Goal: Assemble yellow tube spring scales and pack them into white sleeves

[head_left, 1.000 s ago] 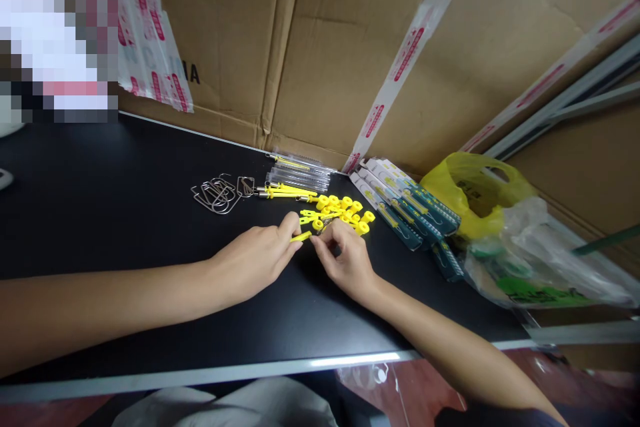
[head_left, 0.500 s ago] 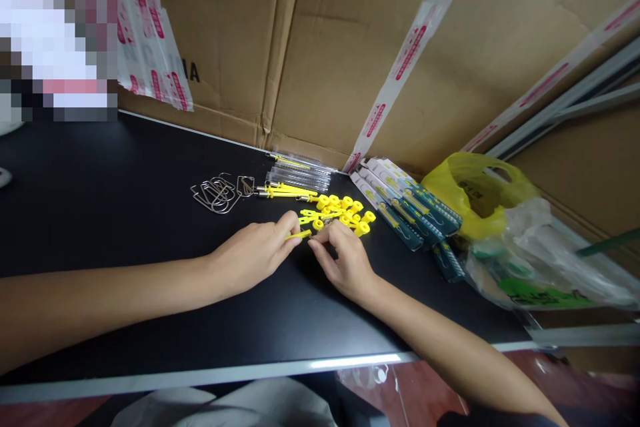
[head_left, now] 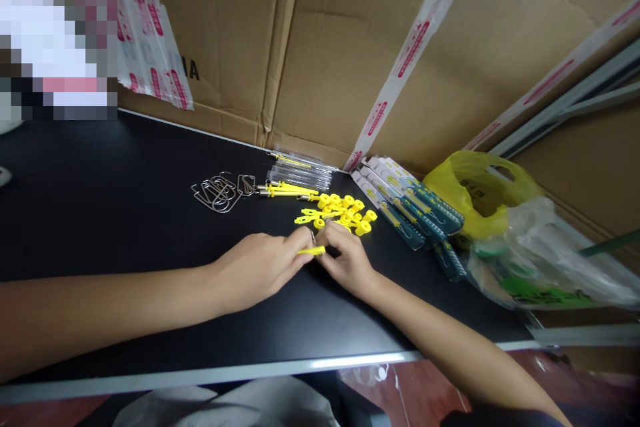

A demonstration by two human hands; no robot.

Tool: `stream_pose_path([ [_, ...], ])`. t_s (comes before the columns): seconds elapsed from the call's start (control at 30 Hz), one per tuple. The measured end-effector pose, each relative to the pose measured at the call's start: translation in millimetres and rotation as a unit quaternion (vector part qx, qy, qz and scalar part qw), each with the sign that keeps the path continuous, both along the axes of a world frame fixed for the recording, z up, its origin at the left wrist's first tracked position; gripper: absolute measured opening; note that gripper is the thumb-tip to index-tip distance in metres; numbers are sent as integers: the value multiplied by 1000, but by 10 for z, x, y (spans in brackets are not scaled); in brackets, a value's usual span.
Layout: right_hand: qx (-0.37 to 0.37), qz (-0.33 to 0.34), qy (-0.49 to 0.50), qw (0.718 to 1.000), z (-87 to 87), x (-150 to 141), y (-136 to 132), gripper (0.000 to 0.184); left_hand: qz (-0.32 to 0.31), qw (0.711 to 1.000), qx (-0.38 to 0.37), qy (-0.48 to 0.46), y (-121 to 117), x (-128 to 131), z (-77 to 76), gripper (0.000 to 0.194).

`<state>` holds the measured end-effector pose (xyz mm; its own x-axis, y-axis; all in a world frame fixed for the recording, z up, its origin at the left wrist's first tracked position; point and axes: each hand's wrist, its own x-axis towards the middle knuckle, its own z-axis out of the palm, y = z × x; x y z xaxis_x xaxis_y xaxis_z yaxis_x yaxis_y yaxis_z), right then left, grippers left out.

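Note:
My left hand (head_left: 267, 260) is closed on a narrow yellow plastic strip (head_left: 315, 251), whose end sticks out toward the right. My right hand (head_left: 353, 267) is pinched shut right against it, the fingertips of both hands meeting. A thin bit of bent metal wire (head_left: 313, 237) shows between them; which hand grips it I cannot make out. Just beyond the fingers lies a loose pile of yellow round caps (head_left: 364, 227) and flat yellow strips (head_left: 306, 219). Behind the left hand are wire hooks (head_left: 215, 193) in a tangle.
Yellow rods with metal ends (head_left: 293, 191) and clear plastic tubes (head_left: 303, 173) lie at the back of the black table (head_left: 125, 213). To the right are printed boxes (head_left: 400, 203), a yellow plastic bag (head_left: 455, 180) and a clear bag (head_left: 540, 260). Cardboard (head_left: 340, 33) walls the far side.
Both hands have drawn together and slightly toward me. The yellow strip has moved right and down, to my right fingertips. The wire has come into view between them.

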<state>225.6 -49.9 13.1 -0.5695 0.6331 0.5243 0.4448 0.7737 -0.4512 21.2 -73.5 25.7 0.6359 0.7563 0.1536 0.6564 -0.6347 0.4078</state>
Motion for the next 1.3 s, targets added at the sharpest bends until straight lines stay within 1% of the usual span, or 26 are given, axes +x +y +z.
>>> stream_pose_path([
  [0.07,-14,3,10,1000,-3,10,15,22,-11,1000,9,6,-25,11,9,20],
  [0.2,-26,-6,12,1000,9,19,23,20,11,1000,-6,-9,5,9,24,20],
  [0.27,-29,-13,21,999,15,18,23,15,10,999,-29,-40,33,0,22,19],
  [0.33,-24,-14,34,999,18,17,26,6,4,995,-61,-78,56,-10,10,17],
  [0.43,-2,-1,30,1000,29,19,43,16,-6,985,-105,-137,84,-23,-14,16],
  [0.57,24,14,-9,1000,63,33,77,5,-6,970,-147,-195,131,-26,-25,17],
  [0.67,20,-11,-33,999,89,47,105,7,8,959,-176,-223,191,-31,-17,19],
  [0.77,11,-27,-62,998,104,58,129,10,7,949,-216,-230,285,-64,-5,20],
  [0.9,-15,-12,-104,994,116,55,123,11,-31,931,-317,-180,421,-133,10,23],
  [0.97,-37,-3,-113,993,125,49,100,5,-42,928,-325,-175,457,-152,15,24],
  [1.0,-51,3,-111,993,131,46,85,6,-46,929,-322,-174,462,-154,17,24],
  [1.07,-79,17,-101,992,144,38,53,20,-51,936,-306,-168,449,-149,17,24],
  [1.1,-90,23,-96,991,150,34,38,23,-53,940,-295,-164,435,-142,16,23],
  [1.13,-98,25,-92,991,155,29,24,21,-55,944,-285,-159,418,-135,14,23],
  [1.2,-102,19,-86,991,161,19,6,9,-52,946,-276,-163,387,-122,9,23],
  [1.23,-102,13,-84,991,161,15,2,4,-46,943,-282,-173,378,-116,7,23],
  [1.3,-108,2,-78,991,159,9,2,9,-26,927,-311,-209,381,-110,12,23],
])
